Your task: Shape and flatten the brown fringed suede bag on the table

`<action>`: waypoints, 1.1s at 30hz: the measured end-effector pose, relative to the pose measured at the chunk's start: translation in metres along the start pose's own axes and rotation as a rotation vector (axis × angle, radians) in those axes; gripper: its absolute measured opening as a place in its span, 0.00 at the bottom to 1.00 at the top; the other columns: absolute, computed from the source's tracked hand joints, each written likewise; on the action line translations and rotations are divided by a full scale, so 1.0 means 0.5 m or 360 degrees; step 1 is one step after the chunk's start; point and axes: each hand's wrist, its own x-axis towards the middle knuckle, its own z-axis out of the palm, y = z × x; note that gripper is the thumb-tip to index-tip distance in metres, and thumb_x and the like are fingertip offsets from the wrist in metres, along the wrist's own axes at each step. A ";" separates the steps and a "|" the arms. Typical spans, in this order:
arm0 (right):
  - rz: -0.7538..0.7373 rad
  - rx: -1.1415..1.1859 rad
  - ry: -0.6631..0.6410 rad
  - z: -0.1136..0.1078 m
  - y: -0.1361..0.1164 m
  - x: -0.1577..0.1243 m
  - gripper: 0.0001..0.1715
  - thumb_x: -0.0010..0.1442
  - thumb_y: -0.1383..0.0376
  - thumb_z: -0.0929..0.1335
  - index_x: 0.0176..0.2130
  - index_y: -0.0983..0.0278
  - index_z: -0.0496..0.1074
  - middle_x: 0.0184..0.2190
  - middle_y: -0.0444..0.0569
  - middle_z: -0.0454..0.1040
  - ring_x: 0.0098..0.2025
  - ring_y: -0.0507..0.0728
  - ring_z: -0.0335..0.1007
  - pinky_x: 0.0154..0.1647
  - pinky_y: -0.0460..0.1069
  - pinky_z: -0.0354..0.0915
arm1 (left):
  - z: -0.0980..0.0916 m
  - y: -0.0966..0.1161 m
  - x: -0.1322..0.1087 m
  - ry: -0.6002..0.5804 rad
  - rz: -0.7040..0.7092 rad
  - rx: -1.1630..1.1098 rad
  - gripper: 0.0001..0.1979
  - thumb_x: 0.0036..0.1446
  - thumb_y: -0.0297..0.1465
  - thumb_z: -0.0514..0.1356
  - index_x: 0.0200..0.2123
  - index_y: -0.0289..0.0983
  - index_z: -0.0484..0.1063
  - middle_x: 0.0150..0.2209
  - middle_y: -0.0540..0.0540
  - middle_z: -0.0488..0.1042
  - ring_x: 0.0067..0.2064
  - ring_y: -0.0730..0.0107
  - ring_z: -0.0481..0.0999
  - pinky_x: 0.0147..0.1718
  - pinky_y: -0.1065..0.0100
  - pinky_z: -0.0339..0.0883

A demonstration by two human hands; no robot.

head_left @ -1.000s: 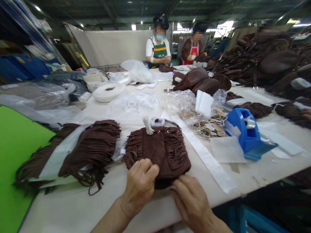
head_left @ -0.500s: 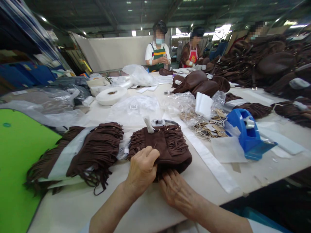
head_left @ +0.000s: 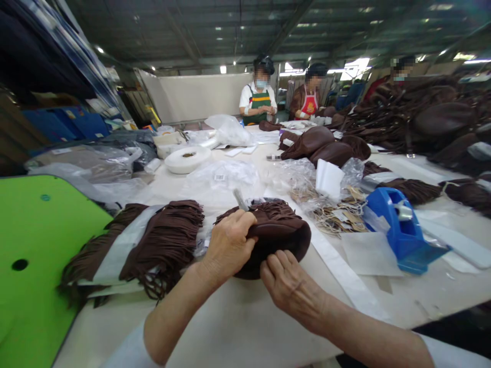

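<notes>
A dark brown fringed bag point(head_left: 284, 227) lies in front of me, its near end raised and spread so that a dark hollow shows. My left hand point(head_left: 229, 244) is closed on the bag's upper left edge, thumb at the hollow. With curled fingers, my right hand point(head_left: 292, 283) grips the near lower edge; its fingertips are partly hidden. A whitish wrapped strip point(head_left: 241, 199) sticks up behind my left hand. Left of the bag rests another fringed brown bag point(head_left: 169, 232) with a pale band point(head_left: 125, 245) around it.
A blue tape dispenser point(head_left: 399, 225) stands right, beside a heap of corded tags point(head_left: 345, 214). A white roll point(head_left: 187, 159) and clear plastic bags point(head_left: 222, 176) lie behind. A green panel point(head_left: 46, 266) edges the left. Brown bags point(head_left: 322, 143) and co-workers point(head_left: 259, 97) are farther back.
My hands have tilted the near end of the bag upward and opened it wider. My right hand has risen from under the near edge to grip it. The view has shifted slightly.
</notes>
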 end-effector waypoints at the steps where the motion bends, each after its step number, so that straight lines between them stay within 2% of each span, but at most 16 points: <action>1: -0.0029 0.0013 0.0024 -0.005 0.009 0.007 0.14 0.52 0.79 0.57 0.31 0.68 0.67 0.24 0.50 0.63 0.26 0.58 0.57 0.28 0.53 0.55 | -0.005 -0.002 0.006 0.0005 -0.0028 -0.0032 0.09 0.45 0.20 0.59 0.29 0.37 0.64 0.29 0.52 0.68 0.32 0.70 0.69 0.32 0.68 0.62; 5: -0.0050 0.0109 0.0166 -0.007 0.031 0.023 0.12 0.56 0.77 0.58 0.35 0.68 0.67 0.29 0.52 0.66 0.32 0.59 0.60 0.34 0.55 0.58 | -0.031 -0.010 0.031 -0.0053 -0.0231 -0.0142 0.08 0.45 0.21 0.60 0.28 0.38 0.65 0.27 0.53 0.68 0.30 0.70 0.69 0.32 0.69 0.62; 9: 0.0030 0.0184 0.0300 0.022 0.038 0.021 0.16 0.57 0.77 0.57 0.42 0.69 0.66 0.39 0.57 0.68 0.40 0.62 0.61 0.43 0.58 0.58 | -0.046 -0.019 0.046 -0.0147 -0.0361 -0.0174 0.08 0.44 0.22 0.61 0.27 0.38 0.65 0.24 0.55 0.67 0.28 0.71 0.68 0.29 0.70 0.61; 14: -0.0122 0.0223 0.0286 0.043 0.039 0.016 0.15 0.57 0.76 0.58 0.42 0.72 0.67 0.27 0.51 0.66 0.29 0.58 0.59 0.32 0.53 0.60 | -0.040 -0.022 0.041 -0.0175 -0.0341 -0.0058 0.11 0.43 0.20 0.61 0.29 0.38 0.65 0.28 0.53 0.69 0.33 0.67 0.70 0.34 0.67 0.60; 18: -0.0247 0.0140 0.0199 0.030 0.033 0.024 0.18 0.54 0.78 0.59 0.44 0.75 0.67 0.27 0.51 0.67 0.28 0.57 0.61 0.32 0.53 0.61 | -0.039 -0.029 0.041 -0.0223 -0.0372 -0.0034 0.11 0.42 0.20 0.62 0.28 0.39 0.65 0.27 0.54 0.69 0.31 0.68 0.69 0.32 0.69 0.59; 21: -0.0254 0.0166 0.0117 0.021 0.033 0.033 0.12 0.55 0.76 0.61 0.39 0.70 0.68 0.26 0.48 0.66 0.26 0.56 0.60 0.29 0.52 0.61 | -0.044 -0.034 0.045 -0.0242 -0.0389 -0.0027 0.11 0.43 0.21 0.62 0.28 0.39 0.64 0.25 0.55 0.68 0.30 0.70 0.69 0.30 0.70 0.58; 23: -0.0235 0.0239 0.0158 0.021 0.034 0.036 0.07 0.56 0.74 0.62 0.35 0.67 0.67 0.28 0.49 0.67 0.30 0.56 0.63 0.34 0.54 0.63 | -0.047 -0.035 0.047 -0.0239 -0.0396 -0.0005 0.11 0.44 0.21 0.62 0.28 0.39 0.64 0.25 0.55 0.68 0.30 0.70 0.69 0.30 0.70 0.59; 26: -0.0067 0.0210 0.0289 0.030 0.031 0.036 0.05 0.58 0.71 0.62 0.36 0.65 0.66 0.43 0.56 0.69 0.46 0.64 0.64 0.50 0.62 0.59 | -0.051 -0.034 0.053 -0.0252 -0.0394 0.0053 0.09 0.45 0.22 0.61 0.29 0.38 0.64 0.26 0.54 0.69 0.29 0.69 0.70 0.29 0.71 0.59; 28: 0.0045 0.0121 0.0322 0.039 0.026 0.034 0.06 0.59 0.71 0.61 0.38 0.64 0.65 0.49 0.61 0.66 0.53 0.68 0.59 0.53 0.65 0.55 | -0.046 -0.030 0.057 -0.0255 -0.0374 0.0128 0.08 0.46 0.22 0.60 0.30 0.38 0.64 0.27 0.52 0.70 0.30 0.67 0.71 0.29 0.69 0.60; 29: 0.0067 0.0093 0.0318 0.043 0.023 0.034 0.07 0.59 0.71 0.61 0.38 0.65 0.65 0.48 0.62 0.67 0.54 0.69 0.59 0.53 0.65 0.55 | -0.041 -0.027 0.058 -0.0252 -0.0351 0.0175 0.08 0.46 0.22 0.59 0.31 0.37 0.65 0.28 0.50 0.71 0.31 0.65 0.71 0.30 0.68 0.60; 31: 0.0091 0.0089 0.0265 0.050 0.018 0.034 0.08 0.57 0.72 0.60 0.39 0.66 0.65 0.45 0.61 0.70 0.52 0.68 0.62 0.52 0.63 0.57 | -0.021 -0.019 0.056 -0.0248 -0.0270 0.0267 0.07 0.49 0.21 0.56 0.32 0.36 0.65 0.31 0.47 0.71 0.34 0.61 0.72 0.32 0.66 0.61; 33: 0.0098 0.0163 0.0149 0.056 0.013 0.032 0.12 0.56 0.74 0.60 0.40 0.67 0.65 0.39 0.58 0.72 0.45 0.64 0.68 0.47 0.59 0.62 | 0.010 -0.013 0.042 -0.0265 -0.0155 0.0337 0.08 0.50 0.19 0.51 0.32 0.36 0.65 0.33 0.44 0.71 0.36 0.59 0.72 0.34 0.64 0.62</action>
